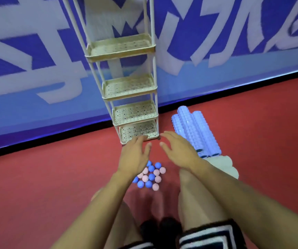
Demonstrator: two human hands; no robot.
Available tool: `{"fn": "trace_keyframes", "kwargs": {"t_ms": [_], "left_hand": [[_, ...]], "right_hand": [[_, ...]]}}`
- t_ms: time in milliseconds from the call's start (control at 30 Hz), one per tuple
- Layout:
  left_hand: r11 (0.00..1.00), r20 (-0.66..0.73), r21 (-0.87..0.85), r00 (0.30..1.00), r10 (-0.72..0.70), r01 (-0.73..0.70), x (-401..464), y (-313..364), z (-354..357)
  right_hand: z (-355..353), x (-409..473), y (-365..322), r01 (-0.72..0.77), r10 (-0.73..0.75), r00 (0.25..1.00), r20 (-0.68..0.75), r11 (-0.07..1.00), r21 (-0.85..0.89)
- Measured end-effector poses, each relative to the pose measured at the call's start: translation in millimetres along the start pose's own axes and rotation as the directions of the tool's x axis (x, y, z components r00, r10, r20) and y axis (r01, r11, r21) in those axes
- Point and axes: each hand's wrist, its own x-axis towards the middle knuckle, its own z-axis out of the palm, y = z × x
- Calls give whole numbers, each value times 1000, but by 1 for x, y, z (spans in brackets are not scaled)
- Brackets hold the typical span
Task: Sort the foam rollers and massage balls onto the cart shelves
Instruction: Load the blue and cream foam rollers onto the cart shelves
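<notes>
With both my left hand [134,155] and right hand [177,151] spread wide and empty above the red floor, I judge the small blue and pink massage balls [150,175] clustered below light, prone to roll, best scooped together toward the cream perforated cart [135,112].

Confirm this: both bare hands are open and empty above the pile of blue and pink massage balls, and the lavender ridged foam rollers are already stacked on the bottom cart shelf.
Not quite. The head view shows the lavender ridged foam rollers lying on the red floor right of the cream perforated cart, whose shelves hold nothing. The rest holds: left hand, right hand, blue and pink massage balls.
</notes>
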Motion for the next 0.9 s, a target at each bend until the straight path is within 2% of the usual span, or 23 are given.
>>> {"fn": "trace_keyframes", "kwargs": {"t_ms": [167,400,700,833,900], "left_hand": [[997,-120,-44,991,52,-58,-26,43,-34],[995,-154,-86,987,42,-56,-35,78,-55],[1000,-42,0,999,-8,8,15,66,-78],[999,6,15,999,-37,37,57,39,-78],[995,34,-43,995,-92,93,83,26,-70]], "right_hand": [[-53,-48,-4,6,0,996,-87,997,73],[-106,-70,0,-84,99,988,-117,989,122],[-108,0,-30,-75,115,985,-130,958,276],[-102,36,-6,-143,182,978,-105,942,303],[-96,58,15,-190,231,968,-95,929,318]]}}
